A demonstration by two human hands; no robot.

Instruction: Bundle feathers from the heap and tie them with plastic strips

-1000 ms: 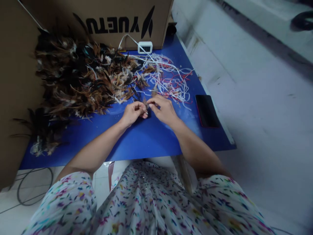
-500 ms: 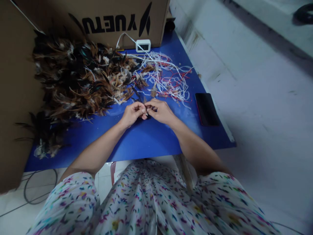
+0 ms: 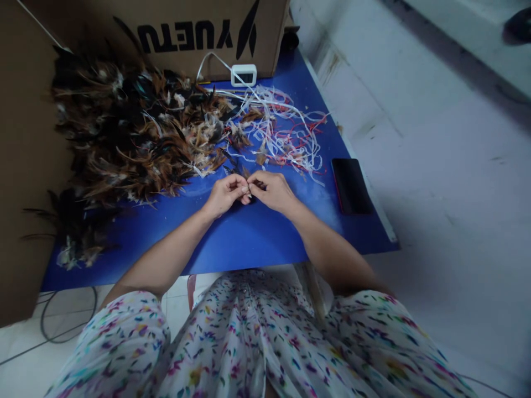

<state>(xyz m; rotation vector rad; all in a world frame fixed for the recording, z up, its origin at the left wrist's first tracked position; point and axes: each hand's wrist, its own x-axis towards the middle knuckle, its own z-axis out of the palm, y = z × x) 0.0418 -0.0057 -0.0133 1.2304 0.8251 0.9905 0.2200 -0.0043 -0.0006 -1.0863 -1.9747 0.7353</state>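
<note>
Head view: at the middle of the frame the left hand and right hand meet at the fingertips, thumbs and forefingers drawn together, other fingers curled. Left hand pinches a small tuft, which pokes out above the fingertips, brown and wispy, with dark slivers beside it; most of it is hidden by the fingers. Whether the right hand grips any of it or only touches, I cannot tell. Filling the upper left is a heap of feathers, soft and shaggy, rust brown and black with pale fluffy bases, some blades long, narrow and curved. A smaller dark bunch lies at the left edge, its downy whitish ends toward the bottom. Above and right of the hands sprawl thin ribbons, looped and tangled, translucent white and red. All rest on a smooth, blue table. At right lies a flat black phone; at upper centre, a rounded white gadget stands before a brown cardboard box with upside-down black lettering.
</note>
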